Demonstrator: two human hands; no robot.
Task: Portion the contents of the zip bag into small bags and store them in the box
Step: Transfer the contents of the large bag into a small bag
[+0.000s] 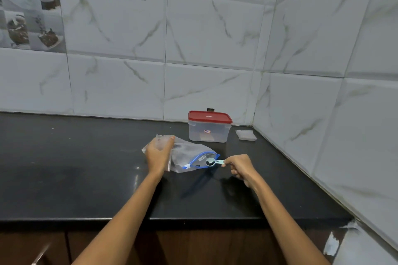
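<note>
Countertop [86, 168], black polished stone, meets white marble-look tiled wall at back and right. Clear plastic box w/ red lid [210, 126] stands closed near the corner; small stack of clear small bags [245, 135] just right of it. Clear zip bag w/ blue zipper [189, 155] lies in front of box, mouth toward right. Left hand [158, 153] grips bag's closed end, fingers curled over it. Right hand [240, 168] pinches handle of pale-green measuring spoon [212, 162], bowl at bag mouth.

left hand [159, 153] gripping, right hand [241, 166] pinching
</note>
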